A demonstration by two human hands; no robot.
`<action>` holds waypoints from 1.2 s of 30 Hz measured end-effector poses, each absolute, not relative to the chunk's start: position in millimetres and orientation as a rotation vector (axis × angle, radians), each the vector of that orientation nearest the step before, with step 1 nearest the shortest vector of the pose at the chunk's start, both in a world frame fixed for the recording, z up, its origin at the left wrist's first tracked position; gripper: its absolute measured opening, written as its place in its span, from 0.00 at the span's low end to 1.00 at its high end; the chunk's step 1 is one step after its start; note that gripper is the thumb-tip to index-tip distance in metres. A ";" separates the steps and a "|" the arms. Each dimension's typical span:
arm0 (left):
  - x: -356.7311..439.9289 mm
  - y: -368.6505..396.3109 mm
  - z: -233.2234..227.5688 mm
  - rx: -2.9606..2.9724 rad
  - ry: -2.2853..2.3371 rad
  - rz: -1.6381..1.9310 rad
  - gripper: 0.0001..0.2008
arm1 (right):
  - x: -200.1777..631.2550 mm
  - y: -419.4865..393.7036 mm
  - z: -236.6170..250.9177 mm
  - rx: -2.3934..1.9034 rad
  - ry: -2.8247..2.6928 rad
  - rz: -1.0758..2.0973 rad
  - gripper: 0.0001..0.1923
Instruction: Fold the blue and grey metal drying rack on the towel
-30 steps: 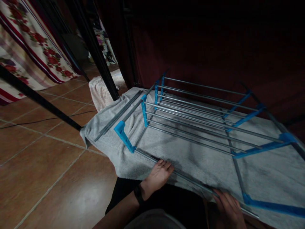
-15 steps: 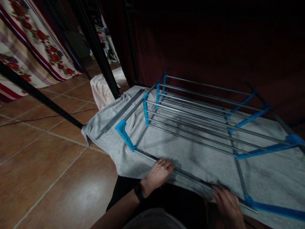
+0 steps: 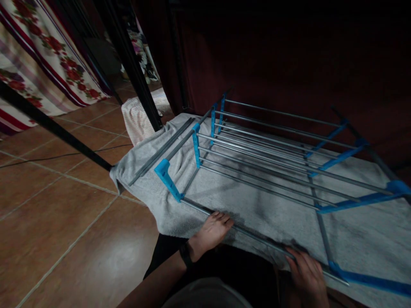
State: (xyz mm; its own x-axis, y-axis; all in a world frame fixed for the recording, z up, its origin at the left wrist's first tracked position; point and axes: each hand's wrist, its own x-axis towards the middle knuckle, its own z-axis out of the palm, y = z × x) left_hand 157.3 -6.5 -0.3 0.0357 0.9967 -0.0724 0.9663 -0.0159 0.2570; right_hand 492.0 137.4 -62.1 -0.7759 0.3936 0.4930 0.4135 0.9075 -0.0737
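A grey metal rod (image 3: 257, 238) runs along the near side of a partly built drying rack with blue plastic joints. My left hand (image 3: 212, 231) is wrapped over the rod left of its middle, and my right hand (image 3: 306, 270) grips it nearer the right end. At its left the rod meets a blue corner bracket (image 3: 168, 180). The rod's right end is loose, just short of the lower right blue bracket (image 3: 369, 278). Several parallel bars (image 3: 257, 182) span the rack between blue side pieces. My fingertips under the rod are hidden.
The rack lies on a grey blanket (image 3: 244, 205). Loose grey tubes (image 3: 160, 152) rest on its left part. Dark posts (image 3: 58, 128) slant across the left, above a tiled floor (image 3: 77, 222). A floral curtain (image 3: 48, 55) hangs at the far left; a dark red cloth stands behind.
Both hands keep their hold on the rod, which has barely moved. The view has shifted very slightly.
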 end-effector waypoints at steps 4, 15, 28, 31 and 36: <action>156.5 -7.8 4.9 2.071 1.989 0.198 0.11 | 489.2 135.5 -58.3 -0.595 -2.532 -0.048 0.14; 154.8 -8.3 8.0 2.078 2.001 0.197 0.08 | 486.8 133.8 -55.3 -0.641 -2.466 -0.058 0.13; 151.6 -9.0 2.9 2.099 1.981 0.213 0.09 | 488.1 132.5 -71.1 -0.720 -2.476 -0.062 0.12; 153.3 -7.9 1.3 2.106 1.972 0.230 0.09 | 487.1 131.4 -74.6 -0.737 -2.474 -0.049 0.13; 162.9 -2.0 0.8 2.133 1.948 0.285 0.11 | 481.9 130.1 -77.4 -0.711 -2.448 -0.074 0.13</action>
